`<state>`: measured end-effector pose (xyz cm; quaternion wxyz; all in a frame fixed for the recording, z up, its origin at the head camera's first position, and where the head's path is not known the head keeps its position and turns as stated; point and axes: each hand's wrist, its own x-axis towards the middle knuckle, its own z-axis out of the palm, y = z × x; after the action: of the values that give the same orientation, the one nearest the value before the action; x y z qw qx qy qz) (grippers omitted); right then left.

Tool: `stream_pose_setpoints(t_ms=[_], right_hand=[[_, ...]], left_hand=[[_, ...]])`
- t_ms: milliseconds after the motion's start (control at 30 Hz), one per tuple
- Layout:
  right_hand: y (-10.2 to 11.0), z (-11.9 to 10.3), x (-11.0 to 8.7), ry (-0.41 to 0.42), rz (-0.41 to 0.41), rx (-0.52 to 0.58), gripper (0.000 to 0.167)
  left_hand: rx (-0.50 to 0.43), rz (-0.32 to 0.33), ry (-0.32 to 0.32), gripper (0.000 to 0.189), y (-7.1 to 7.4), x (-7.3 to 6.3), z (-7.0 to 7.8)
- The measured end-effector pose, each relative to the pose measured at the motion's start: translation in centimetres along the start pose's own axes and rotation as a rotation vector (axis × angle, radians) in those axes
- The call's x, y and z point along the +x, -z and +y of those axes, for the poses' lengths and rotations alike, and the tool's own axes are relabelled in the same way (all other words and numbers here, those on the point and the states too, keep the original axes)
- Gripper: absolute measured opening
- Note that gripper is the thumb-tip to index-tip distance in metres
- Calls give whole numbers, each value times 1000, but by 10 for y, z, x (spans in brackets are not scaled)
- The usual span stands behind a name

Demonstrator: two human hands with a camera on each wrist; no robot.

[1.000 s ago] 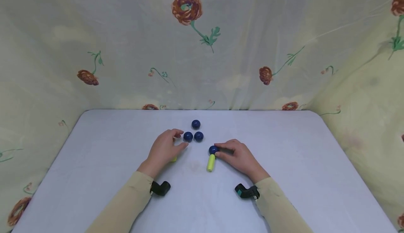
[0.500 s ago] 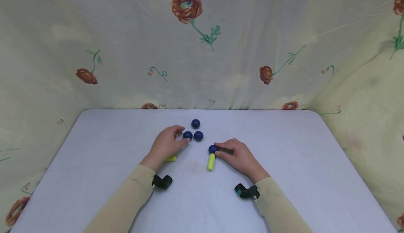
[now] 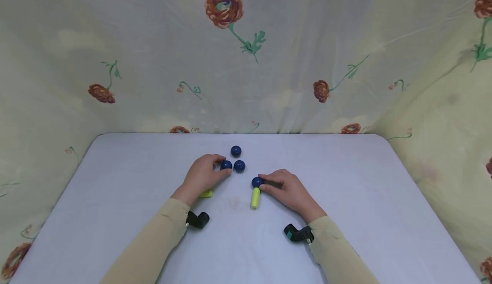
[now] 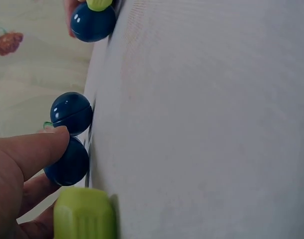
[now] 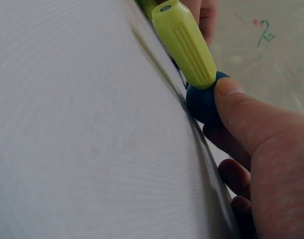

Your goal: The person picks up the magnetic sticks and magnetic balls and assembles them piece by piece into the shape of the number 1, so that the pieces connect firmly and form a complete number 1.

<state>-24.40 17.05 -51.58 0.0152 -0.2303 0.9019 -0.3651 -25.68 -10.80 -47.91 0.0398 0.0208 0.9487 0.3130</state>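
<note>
Just left of centre in the head view, the left hand point(image 3: 201, 176) has its thumb and fingertips round the left blue ball point(image 3: 225, 165), pinching it where it sits on the white table point(image 3: 346, 173). Hard by that grip, on its right, is a second blue ball point(image 3: 239, 166), and a little higher in the frame the upper blue ball point(image 3: 236, 151), both outside the fingers!

Across to the right of centre, lower in the picture, and the right hand point(image 3: 286, 191) is busy too: thumb and index finger pinch the right-hand blue ball point(image 3: 256, 182) from its right side. Running down from that ball is a lime-green stick point(image 3: 255, 198), its top end meeting the ball, and the right wrist view has the ribbed stick up at top centre, the thumb right beside the joint. The fingers are on the ball, and the stick juts out beyond them.

There's another green stick point(image 3: 206, 194) below the left hand, partly covered by it in the head view; the left wrist view shows its blunt end at the bottom left, just beside the fingers.
</note>
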Motion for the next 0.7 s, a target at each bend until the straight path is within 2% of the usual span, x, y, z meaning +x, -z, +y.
stream_pose_setpoints(t_ms=[167, 467, 700], right_hand=[[0, 1, 0, -10, -8, -1, 42], [0, 2, 0, 4, 2, 8, 41], [0, 2, 0, 7, 6, 18, 40]], left_hand=[[-3, 3, -5, 46, 0, 0, 0], [-61, 15, 42, 47, -1, -3, -4], [-82, 40, 30, 46, 3, -15, -4]])
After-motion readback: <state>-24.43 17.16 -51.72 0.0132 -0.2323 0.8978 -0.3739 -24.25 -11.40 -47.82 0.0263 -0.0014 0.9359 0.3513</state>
